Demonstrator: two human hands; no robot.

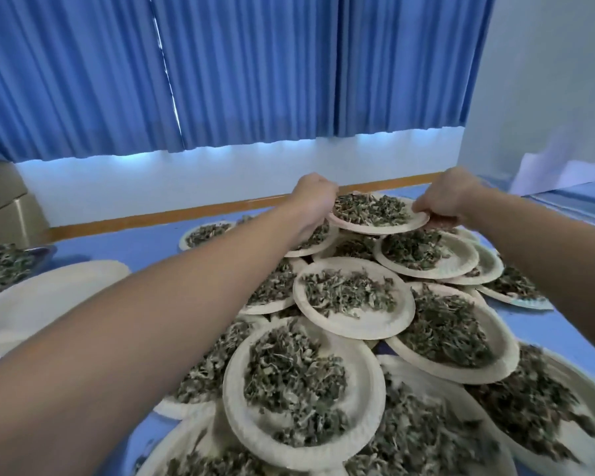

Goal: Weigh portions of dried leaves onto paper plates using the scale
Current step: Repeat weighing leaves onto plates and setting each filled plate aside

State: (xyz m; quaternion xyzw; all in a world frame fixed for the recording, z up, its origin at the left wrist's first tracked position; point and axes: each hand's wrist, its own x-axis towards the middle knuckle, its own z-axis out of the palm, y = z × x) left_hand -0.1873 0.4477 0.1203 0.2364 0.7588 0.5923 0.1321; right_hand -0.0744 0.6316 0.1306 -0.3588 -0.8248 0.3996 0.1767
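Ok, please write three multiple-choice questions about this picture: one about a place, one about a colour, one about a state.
1. Where is the stack of empty plates?
A) left of the filled plates
B) right of them
C) on top of them

2. What colour are the curtains?
A) green
B) blue
C) red

3. How is the far plate held?
A) it lies untouched
B) by one hand only
C) by both hands at its rim

Answers:
1 A: the empty stack sits at the left edge of the view.
2 B: the folds are plainly blue.
3 C: the left hand and right hand each grip an edge.
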